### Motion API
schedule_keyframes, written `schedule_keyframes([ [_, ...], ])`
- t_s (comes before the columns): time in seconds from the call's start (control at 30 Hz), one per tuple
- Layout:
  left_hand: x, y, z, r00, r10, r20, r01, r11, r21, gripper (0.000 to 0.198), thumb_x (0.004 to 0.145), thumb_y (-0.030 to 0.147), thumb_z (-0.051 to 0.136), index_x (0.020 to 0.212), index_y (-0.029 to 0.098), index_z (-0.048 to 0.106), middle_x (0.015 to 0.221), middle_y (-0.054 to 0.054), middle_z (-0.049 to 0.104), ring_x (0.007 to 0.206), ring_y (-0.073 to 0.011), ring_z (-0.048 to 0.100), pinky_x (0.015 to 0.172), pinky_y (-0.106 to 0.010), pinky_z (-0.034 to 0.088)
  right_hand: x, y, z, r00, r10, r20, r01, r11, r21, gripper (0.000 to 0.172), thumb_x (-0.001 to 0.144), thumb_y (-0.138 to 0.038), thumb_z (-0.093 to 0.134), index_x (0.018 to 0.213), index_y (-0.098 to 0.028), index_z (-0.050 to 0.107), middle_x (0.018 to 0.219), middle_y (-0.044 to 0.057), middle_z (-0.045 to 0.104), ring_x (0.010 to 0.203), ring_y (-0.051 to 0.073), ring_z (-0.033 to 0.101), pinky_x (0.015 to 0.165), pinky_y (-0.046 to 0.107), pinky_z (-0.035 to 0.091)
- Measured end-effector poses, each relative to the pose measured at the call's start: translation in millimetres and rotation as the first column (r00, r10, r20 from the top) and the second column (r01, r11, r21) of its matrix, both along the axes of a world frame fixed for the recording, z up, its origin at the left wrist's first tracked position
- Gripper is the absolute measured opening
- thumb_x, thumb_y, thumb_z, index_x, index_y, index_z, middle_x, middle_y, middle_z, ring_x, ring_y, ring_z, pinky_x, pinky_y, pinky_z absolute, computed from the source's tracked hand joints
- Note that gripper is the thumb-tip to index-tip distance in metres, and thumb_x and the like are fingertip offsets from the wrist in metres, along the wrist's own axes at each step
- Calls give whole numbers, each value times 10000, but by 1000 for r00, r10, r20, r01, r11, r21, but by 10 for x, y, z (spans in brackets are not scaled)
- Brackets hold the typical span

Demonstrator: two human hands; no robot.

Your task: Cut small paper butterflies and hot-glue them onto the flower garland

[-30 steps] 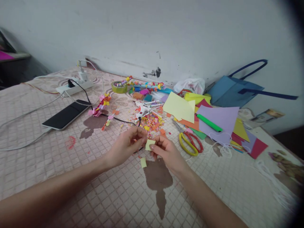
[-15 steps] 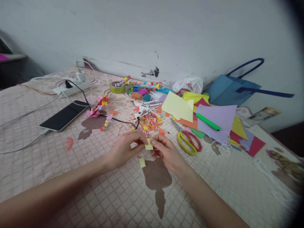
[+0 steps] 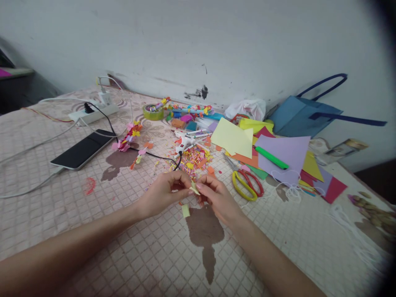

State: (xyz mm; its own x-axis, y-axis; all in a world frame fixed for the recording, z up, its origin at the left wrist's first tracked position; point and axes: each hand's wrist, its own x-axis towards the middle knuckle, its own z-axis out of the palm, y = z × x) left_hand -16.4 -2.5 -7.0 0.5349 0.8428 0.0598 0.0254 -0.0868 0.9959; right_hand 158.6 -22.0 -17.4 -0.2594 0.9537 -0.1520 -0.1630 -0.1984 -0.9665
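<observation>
Between left hand [image 3: 165,192] and right hand [image 3: 217,196], small yellow paper [image 3: 194,188], pinched by both, likely for fine control; loose yellow piece [image 3: 185,210] near left hand, scissors [image 3: 246,181] near right, seemingly for easy reach.

Table [image 3: 148,260], ordered about the glue gun [image 3: 183,142]. Before it: paper clippings [image 3: 198,159]; nearer still, a paper piece [image 3: 194,188] between left hand [image 3: 165,192] and right hand [image 3: 218,196]. Right: paper sheets [image 3: 232,138]; right and nearer: scissors [image 3: 240,172]. Far right and behind: bag [image 3: 305,117]. Left: phone [image 3: 83,149]. Left and behind: tape roll [image 3: 154,113]; farther out, power strip [image 3: 94,114].
</observation>
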Motion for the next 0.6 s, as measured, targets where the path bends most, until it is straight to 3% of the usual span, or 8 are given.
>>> schedule_keyframes([
  [0.23,2,7,-67,989,116,93,-83,950,-300,227,731,300,694,789,135,550,764,-12,632,682,-111,591,613,-223,444,8,-9,-35,1000,22,7,-23,998,51,114,784,-287,626,747,-189,580,602,-43,544,499,76,488,465,191,403],
  [0.6,22,6,-65,973,158,165,-97,939,-330,305,688,253,738,885,154,527,730,24,623,617,-89,583,585,-218,469,-16,-26,-48,993,-12,120,-7,988,155,253,883,-398,510,764,-185,573,567,-32,538,491,88,497,463,199,419],
])
